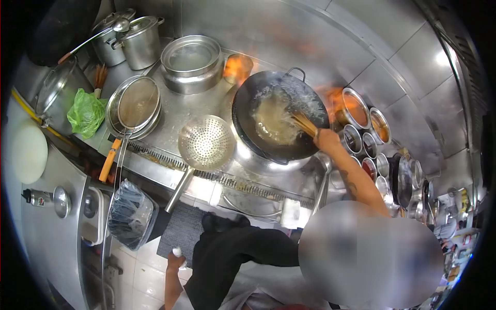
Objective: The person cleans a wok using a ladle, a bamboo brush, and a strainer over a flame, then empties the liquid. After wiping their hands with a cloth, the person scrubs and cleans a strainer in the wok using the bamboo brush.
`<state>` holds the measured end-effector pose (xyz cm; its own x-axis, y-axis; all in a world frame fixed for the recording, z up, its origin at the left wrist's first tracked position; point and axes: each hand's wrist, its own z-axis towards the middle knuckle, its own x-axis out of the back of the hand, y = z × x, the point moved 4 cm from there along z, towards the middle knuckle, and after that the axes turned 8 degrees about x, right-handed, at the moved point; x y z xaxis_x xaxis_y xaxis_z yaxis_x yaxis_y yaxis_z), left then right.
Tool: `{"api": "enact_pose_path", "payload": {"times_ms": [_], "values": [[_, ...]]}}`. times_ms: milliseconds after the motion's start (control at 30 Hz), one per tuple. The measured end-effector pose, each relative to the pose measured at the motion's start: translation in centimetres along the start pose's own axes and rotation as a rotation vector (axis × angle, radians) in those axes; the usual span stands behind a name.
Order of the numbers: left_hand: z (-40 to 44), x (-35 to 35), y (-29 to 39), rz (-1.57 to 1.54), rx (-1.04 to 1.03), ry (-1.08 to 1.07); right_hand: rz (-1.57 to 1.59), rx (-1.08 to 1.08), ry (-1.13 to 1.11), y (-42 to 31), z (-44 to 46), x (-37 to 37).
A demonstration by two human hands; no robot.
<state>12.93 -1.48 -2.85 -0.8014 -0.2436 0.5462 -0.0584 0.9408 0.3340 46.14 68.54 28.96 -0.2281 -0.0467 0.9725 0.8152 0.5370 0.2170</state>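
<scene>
Nearest, the left hand [175,261] was closed around a small white bundle [179,252]. Farther out, the right hand [326,140] gripped a tan split-bamboo brush [305,124], its tips inside a round black metal wok [245,106] of cloudy liquid [274,116], left of that grip; beyond, farther left, stood a wide silver metal pot [194,84].

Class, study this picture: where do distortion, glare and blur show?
Head view: black corners and bowed wall lines suggest wide-lens distortion; head view: white glare spot upper right, orange flames beside the wok; head view: a smooth blur patch lower right, while the right hand looks fairly clear.
</scene>
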Motion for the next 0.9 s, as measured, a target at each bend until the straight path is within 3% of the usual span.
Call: {"api": "enact_pose_path", "payload": {"times_ms": [100,200,267,333,400,500,600,667,733,900], "values": [[-0.6,-0.5,-0.8,0.003,0.009,0.062,0.128,-0.024,0.062,-0.4,5.0,1.8],[0.4,-2.0,-2.4,-0.033,-0.055,-0.02,0.307,-0.056,0.117,-5.7,9.4,3.4],[-1.4,-1.7,-0.9,-0.002,-0.014,-0.026,0.388,-0.019,0.115,-9.5,9.7,1.9],[-3.8,-1.4,-0.1,0.03,0.024,-0.036,0.387,-0.005,-0.051,-12.7,6.5,2.4],[-4.7,-1.0,0.4,0.132,-0.011,0.006,0.268,0.126,-0.064,-13.2,2.3,2.4],[-4.2,-1.5,0.2,0.211,0.058,-0.012,0.21,0.205,-0.067,-10.0,-0.6,3.4],[-2.6,-2.2,-0.6,0.083,-0.084,0.032,0.096,0.107,-0.132,-6.7,3.5,2.0],[-0.3,-3.3,-1.8,0.069,-0.031,-0.025,0.152,-0.004,-0.101,-5.9,5.9,1.2],[1.1,-3.5,-2.6,-0.017,-0.025,-0.075,0.157,0.044,-0.052,-6.9,3.9,0.1],[1.5,-2.4,-2.7,-0.001,-0.024,0.058,0.071,0.076,-0.102,-3.9,0.6,2.3]]}}
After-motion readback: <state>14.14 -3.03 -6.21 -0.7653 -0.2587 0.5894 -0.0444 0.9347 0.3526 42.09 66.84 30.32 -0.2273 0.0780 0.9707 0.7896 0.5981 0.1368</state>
